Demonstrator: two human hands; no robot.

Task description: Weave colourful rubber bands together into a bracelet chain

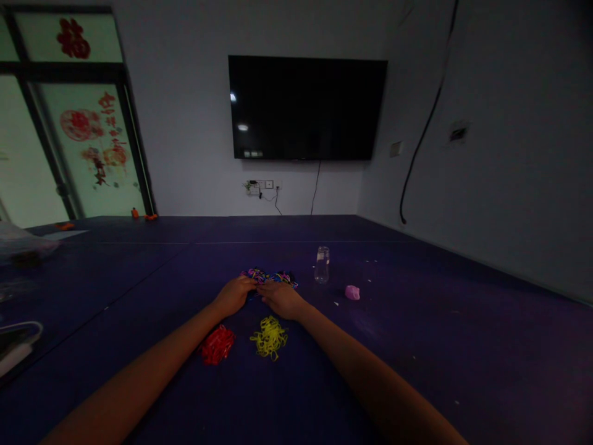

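Note:
On the dark blue table (301,383), a multicoloured pile of small bands (283,278) lies beyond my fingers. My left hand (235,294) touches the near left side of this pile, its fingers partly hidden. My right hand (280,298) rests at the pile's near right side, fingers stretched out toward my left hand. A heap of red bands (217,345) sits beside my left forearm, and a heap of yellow bands (269,338) lies nearer to me than my right hand. Neither heap is touched by my hands.
A clear bottle (322,266) stands right of the pile, with a pink object (352,292) beyond it to the right. At the left edge are a clear plastic bag (23,241) and a white cable (32,324). Small white scraps dot the table.

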